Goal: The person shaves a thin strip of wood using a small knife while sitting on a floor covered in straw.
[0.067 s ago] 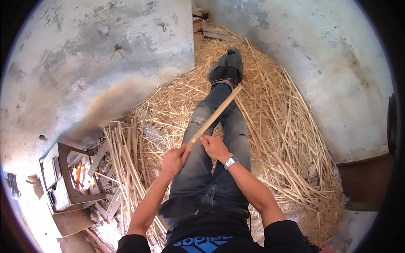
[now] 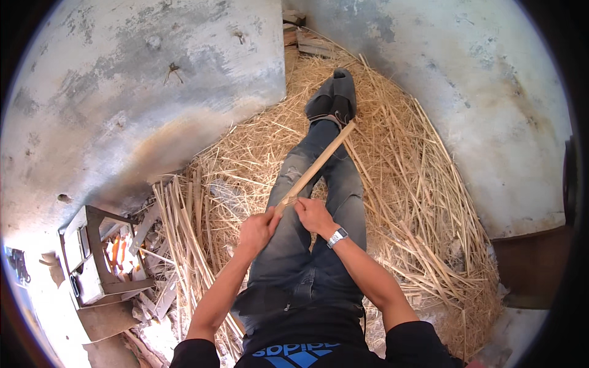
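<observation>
Closest in is a black shirt (image 2: 288, 331), with two bare arms reaching out past it. The left hand (image 2: 257, 231) is curled tight around the near end of a flat, pale stick (image 2: 319, 163). The right hand (image 2: 313, 216), with a silver watch (image 2: 337, 237) on its wrist, has its thumb and finger bunched up at the stick's right edge. I can't tell if they pinch the wood or just touch it. Not much has changed from a blink ago — the view slides a tiny bit, and both hands sit at almost the same places on the stick. So the work looks to be at the same step, with the left hand doing the holding. The stick is over the legs in dark, worn jeans (image 2: 340, 202). It is long and straight, and its long way runs on a slant, from the left hand up and across to the right. Its free end points away from the body, over toward the lower right leg, just short of the dark shoes (image 2: 331, 98) — I can't tell if the stick rests on the legs. Loose yellow straw (image 2: 423, 165) spreads around the legs. Farthest off are the patchy gray walls (image 2: 202, 55).
</observation>
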Demonstrator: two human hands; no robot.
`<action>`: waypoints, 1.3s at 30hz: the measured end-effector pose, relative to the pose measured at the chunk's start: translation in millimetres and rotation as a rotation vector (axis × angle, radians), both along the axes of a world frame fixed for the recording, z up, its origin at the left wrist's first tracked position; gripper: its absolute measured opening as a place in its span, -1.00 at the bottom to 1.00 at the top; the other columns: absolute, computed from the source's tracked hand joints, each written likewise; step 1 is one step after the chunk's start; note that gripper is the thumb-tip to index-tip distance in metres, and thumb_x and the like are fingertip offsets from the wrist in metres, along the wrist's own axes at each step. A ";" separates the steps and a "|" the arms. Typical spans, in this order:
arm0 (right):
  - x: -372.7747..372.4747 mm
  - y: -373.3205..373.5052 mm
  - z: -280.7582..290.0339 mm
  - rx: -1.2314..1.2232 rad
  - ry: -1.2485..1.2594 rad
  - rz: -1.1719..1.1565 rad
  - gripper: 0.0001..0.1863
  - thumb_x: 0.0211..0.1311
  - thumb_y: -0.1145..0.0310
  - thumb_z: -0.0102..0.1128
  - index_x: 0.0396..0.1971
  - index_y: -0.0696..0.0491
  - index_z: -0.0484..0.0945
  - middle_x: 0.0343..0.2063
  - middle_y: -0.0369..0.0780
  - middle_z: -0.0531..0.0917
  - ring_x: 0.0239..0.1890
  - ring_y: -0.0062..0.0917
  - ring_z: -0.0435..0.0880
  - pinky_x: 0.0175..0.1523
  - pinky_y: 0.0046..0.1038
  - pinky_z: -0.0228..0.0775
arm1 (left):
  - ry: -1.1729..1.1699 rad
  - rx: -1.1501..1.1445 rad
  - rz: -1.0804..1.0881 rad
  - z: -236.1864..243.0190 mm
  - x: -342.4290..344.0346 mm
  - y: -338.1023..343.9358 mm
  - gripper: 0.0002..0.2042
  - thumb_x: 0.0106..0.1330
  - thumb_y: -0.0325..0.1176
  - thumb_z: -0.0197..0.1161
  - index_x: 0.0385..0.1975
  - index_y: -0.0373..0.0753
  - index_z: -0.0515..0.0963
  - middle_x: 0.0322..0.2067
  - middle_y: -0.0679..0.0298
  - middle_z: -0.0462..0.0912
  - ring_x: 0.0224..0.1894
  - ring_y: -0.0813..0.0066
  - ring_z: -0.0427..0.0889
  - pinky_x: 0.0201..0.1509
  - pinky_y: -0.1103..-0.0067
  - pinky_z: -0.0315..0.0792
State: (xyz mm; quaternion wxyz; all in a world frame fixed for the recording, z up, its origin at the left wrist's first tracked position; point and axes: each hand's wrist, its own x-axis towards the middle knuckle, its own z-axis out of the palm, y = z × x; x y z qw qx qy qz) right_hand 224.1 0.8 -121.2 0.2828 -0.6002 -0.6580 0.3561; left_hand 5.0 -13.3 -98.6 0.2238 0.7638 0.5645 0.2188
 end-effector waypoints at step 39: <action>274.4 0.8 -39.1 0.162 0.294 -1.392 -0.54 0.63 0.16 -0.02 0.19 0.21 0.60 -0.43 -0.23 0.62 -0.51 -0.54 0.49 -0.34 -0.41 0.39 | -0.003 -0.013 0.022 -5.8 -1.3 -5.3 -0.56 0.48 0.10 0.30 0.12 -0.08 0.72 -0.47 0.03 0.74 -0.39 -0.06 0.76 -0.28 0.16 0.62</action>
